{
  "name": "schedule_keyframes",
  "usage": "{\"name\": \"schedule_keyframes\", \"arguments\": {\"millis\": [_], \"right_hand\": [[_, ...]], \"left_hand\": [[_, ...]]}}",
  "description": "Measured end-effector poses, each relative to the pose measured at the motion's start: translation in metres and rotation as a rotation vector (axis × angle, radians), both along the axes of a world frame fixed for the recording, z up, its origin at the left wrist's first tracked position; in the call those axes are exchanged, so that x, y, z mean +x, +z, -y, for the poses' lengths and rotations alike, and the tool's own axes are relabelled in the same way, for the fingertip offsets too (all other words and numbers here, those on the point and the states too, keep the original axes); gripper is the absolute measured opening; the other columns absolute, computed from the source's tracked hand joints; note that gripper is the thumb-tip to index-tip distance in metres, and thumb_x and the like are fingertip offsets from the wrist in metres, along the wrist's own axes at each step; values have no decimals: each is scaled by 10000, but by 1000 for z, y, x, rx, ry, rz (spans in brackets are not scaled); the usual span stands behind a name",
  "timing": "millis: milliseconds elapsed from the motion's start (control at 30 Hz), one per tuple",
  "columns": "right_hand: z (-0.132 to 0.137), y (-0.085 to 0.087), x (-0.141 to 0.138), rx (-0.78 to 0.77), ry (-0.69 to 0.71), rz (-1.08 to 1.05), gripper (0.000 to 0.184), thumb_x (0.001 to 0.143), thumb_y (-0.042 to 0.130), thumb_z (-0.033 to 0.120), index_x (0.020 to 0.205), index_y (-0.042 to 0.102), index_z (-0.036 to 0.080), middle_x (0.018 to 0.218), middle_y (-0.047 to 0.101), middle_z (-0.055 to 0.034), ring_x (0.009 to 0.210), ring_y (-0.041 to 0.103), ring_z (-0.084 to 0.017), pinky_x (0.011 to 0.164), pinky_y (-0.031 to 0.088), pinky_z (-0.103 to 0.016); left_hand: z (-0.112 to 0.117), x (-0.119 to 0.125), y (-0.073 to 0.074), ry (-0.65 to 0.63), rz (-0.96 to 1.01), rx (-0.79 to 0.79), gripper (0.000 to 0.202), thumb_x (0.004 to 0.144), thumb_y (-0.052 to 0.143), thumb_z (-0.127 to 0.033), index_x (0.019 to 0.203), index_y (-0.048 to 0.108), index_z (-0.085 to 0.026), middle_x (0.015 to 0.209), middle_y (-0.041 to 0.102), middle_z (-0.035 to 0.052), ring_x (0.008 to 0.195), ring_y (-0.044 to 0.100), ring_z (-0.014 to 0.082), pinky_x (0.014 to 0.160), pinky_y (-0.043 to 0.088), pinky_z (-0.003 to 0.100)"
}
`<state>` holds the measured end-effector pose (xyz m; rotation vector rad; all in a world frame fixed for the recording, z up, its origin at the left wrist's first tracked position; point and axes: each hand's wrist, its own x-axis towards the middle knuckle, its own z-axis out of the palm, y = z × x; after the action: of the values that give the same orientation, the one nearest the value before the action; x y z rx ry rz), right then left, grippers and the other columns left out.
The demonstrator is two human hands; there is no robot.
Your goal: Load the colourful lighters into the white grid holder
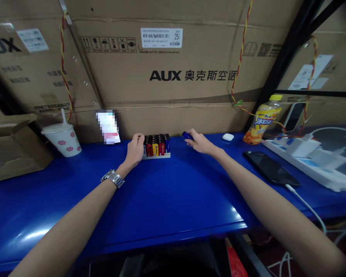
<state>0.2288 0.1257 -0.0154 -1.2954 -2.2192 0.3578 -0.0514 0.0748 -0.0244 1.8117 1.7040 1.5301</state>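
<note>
Forearms point(69, 227) stretch forward over the blue bench point(173, 192), hands point(136, 149) point(197, 142) well apart.

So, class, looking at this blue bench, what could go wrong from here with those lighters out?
The left hand sits right against the row of lighters in their tray, so a knock could tip some over. The blue lighter in the right hand is close to the cardboard cartons behind, which could catch if it were lit. The drink bottle stands near the power strip, so a spill might reach its sockets.
</note>
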Motion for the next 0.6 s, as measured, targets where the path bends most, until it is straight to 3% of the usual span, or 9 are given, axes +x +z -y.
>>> {"name": "schedule_keyframes", "arguments": {"millis": [67, 133, 267, 333, 467, 600], "right_hand": [[0, -2, -6, 68, 37, -66, 84, 880, 477, 261, 907, 490, 183, 744, 624, -48, 664, 572, -162, 648, 435, -283], [1, -2, -13, 70, 68, -177, 120, 864, 481, 288, 788, 483, 194, 690, 582, -24, 604, 533, -146, 590, 419, -275], [9, 1, -28, -180, 51, -559, 157, 838, 486, 318, 734, 466, 203, 559, 437, 36, 430, 387, -95, 407, 307, -230], [15, 4, -33, -236, 34, -665, 280, 860, 468, 414, 682, 480, 198, 499, 366, 48, 390, 310, -81, 371, 241, -223], [22, 6, -37, -182, -46, -719, 512, 857, 421, 609, 540, 440, 207, 409, 307, 38, 370, 286, -83, 362, 232, -229], [17, -1, -37, -157, -143, -699, 527, 894, 304, 595, 525, 392, 230, 388, 300, 22, 351, 292, -104, 355, 278, -246]], "left_hand": [[0, 0, 0, -1, 4, 3, 273, 900, 372, -364, 963, 579, -199, 1018, 686, 99, 963, 609, 226, 871, 436, 361], [-1, 0, 0, -2, 8, 5, 268, 898, 375, -363, 959, 578, -199, 1020, 685, 99, 965, 609, 228, 874, 436, 364], [0, 1, 0, -2, 13, 9, 262, 896, 378, -361, 952, 577, -200, 1014, 684, 96, 960, 609, 227, 872, 436, 363], [0, 1, 0, 2, 14, 7, 260, 897, 377, -356, 949, 579, -200, 1000, 685, 93, 951, 611, 224, 869, 437, 358], [1, 1, 0, -4, 6, -1, 281, 903, 368, -371, 967, 580, -198, 1010, 686, 92, 956, 611, 229, 858, 438, 357], [1, 0, 0, -5, -4, -11, 295, 905, 361, -373, 982, 580, -192, 1026, 684, 100, 969, 608, 231, 864, 431, 357]]}}
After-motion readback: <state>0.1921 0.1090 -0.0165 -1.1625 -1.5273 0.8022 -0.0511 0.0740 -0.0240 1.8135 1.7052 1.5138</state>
